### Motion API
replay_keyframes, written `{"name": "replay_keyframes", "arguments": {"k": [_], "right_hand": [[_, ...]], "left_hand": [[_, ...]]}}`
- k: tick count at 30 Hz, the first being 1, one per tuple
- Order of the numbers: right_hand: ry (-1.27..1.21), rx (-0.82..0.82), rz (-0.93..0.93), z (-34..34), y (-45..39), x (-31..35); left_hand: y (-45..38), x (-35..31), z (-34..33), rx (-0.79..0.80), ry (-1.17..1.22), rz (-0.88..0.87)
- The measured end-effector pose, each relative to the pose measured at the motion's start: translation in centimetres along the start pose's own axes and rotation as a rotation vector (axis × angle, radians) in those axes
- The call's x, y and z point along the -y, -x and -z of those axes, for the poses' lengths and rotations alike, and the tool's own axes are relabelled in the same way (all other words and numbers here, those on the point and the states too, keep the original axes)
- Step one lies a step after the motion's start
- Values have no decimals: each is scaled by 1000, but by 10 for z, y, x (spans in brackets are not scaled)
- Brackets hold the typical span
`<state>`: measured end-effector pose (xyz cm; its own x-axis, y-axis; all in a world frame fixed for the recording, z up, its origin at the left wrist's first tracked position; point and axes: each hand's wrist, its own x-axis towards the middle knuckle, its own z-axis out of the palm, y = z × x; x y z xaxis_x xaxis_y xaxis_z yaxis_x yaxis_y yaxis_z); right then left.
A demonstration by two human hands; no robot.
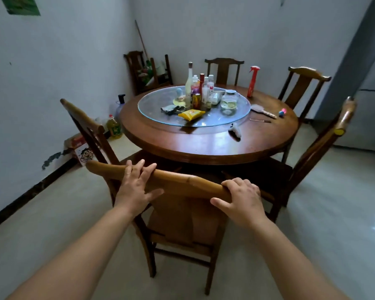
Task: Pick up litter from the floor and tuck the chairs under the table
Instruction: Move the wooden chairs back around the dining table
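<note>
Both your hands are on the top rail of the near chair, low in the middle of the frame. Your left hand lies over the rail with fingers spread and fairly straight, resting on the wood rather than wrapping it. Your right hand has its fingers curled over the rail's right end, gripping it, thumb out to the left. The chair faces the round table at center frame, its seat just short of the table's edge. Another chair stands at left of center, one more at right, both angled toward the table. Bottles crowd the glass turntable, with a yellow packet in front of them.
</note>
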<state>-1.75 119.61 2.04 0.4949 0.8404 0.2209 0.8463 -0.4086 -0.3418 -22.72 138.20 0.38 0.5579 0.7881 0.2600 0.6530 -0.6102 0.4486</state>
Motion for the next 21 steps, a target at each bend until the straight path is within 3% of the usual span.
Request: {"name": "replay_keyframes", "arguments": {"k": [6,21], "right_hand": [[113,-6,-83,-11,4,11],[252,-281,-111,-39,-5,10]], "left_hand": [[-13,2,-15,-88,-33,-17],[-55,4,-27,-80,109,-133]]}}
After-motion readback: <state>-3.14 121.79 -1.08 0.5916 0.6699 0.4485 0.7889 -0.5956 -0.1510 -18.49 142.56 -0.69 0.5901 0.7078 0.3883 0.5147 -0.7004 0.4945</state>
